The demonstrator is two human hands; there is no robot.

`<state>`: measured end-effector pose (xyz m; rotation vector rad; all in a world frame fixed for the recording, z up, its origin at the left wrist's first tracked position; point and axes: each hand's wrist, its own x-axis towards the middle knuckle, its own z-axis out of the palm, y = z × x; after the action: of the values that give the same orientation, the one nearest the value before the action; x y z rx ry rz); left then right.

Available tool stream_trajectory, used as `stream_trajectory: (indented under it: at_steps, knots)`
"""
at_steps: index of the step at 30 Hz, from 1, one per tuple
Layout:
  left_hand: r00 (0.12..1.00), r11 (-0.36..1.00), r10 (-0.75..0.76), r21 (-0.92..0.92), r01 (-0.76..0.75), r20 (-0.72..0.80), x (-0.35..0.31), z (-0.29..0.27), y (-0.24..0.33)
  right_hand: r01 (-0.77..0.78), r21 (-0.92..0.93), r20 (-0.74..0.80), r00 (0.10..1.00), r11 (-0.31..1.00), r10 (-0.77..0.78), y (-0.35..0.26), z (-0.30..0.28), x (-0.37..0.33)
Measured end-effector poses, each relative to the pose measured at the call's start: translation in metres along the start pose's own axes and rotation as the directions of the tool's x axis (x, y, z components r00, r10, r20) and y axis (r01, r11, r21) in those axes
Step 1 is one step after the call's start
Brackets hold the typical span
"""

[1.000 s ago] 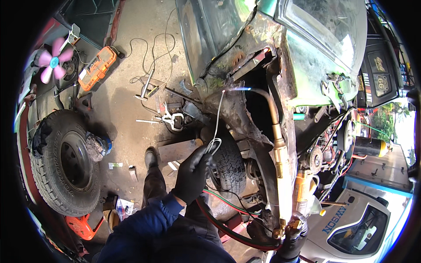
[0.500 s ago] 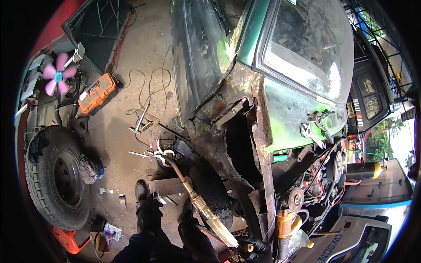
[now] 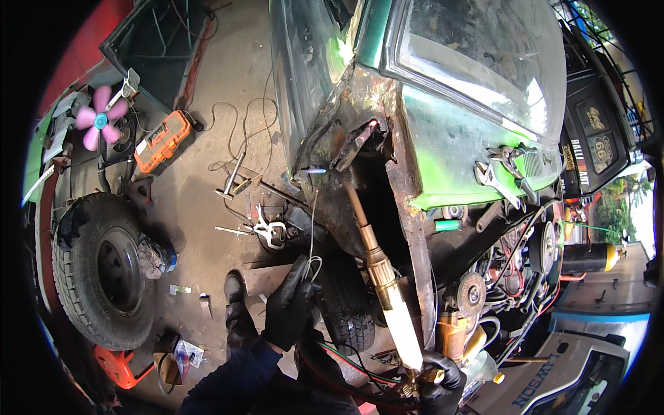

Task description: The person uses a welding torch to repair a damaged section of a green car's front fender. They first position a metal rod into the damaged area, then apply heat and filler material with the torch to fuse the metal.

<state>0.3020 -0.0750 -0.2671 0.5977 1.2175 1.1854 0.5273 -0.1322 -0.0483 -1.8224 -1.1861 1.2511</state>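
Note:
My left hand (image 3: 289, 310), in a black glove, is closed around a thin bent wire rod (image 3: 313, 228) that points up toward the rusty car body. My right hand (image 3: 445, 387), gloved too, grips the brass handle end of a gas torch (image 3: 380, 268). The torch slants up and left over the body, and a small blue flame (image 3: 316, 171) burns by its tip. Beyond it, the rusty panel (image 3: 325, 142) has a large ragged hole (image 3: 377, 207). A narrow metal strip (image 3: 356, 145) lies along the hole's upper edge, with a pinkish glowing spot at its upper end.
Adjustable wrenches (image 3: 496, 183) lie on the green cowl beneath the windshield. An angle grinder (image 3: 456, 311) stands beside the engine bay. On the floor are a hammer (image 3: 232, 181), locking clamps (image 3: 268, 228), an orange toolbox (image 3: 162, 143), a loose wheel (image 3: 104, 273) and cables. Hoses run beneath the torch.
My left hand has risen and moved right, bringing the wire rod up beside the body. The torch has swung up and right, so its tip is now at the rusty panel, with a flame visible.

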Motion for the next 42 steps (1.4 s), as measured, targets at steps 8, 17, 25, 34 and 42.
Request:
stream_trajectory:
  at_steps: [8, 17, 25, 34, 42]
  knots:
    - [0.985, 0.987, 0.036, -0.160, -0.009, 0.168, 0.010, 0.043, 0.035, 0.053, 0.206, -0.138, 0.990, 0.977, -0.025, 0.003, -0.007, 0.002]
    - [0.968, 0.967, 0.224, -0.149, -0.207, 0.110, 0.042, 0.070, 0.053, 0.183, -0.132, -0.229, 0.951, 0.974, -0.210, 0.003, 0.002, 0.020]
    - [0.962, 0.955, 0.269, -0.141, -0.261, 0.042, 0.060, 0.079, 0.059, 0.225, -0.234, -0.175, 0.947, 0.946, -0.268, -0.005, 0.008, 0.037]
    - [0.948, 0.943, 0.318, -0.110, -0.313, 0.024, 0.068, 0.083, 0.055, 0.276, -0.162, -0.155, 0.941, 0.947, -0.301, -0.002, 0.013, 0.047]
    - [0.957, 0.952, 0.290, -0.113, -0.286, 0.021, 0.066, 0.084, 0.060, 0.262, -0.102, -0.156, 0.949, 0.960, -0.276, -0.008, 0.020, 0.050]
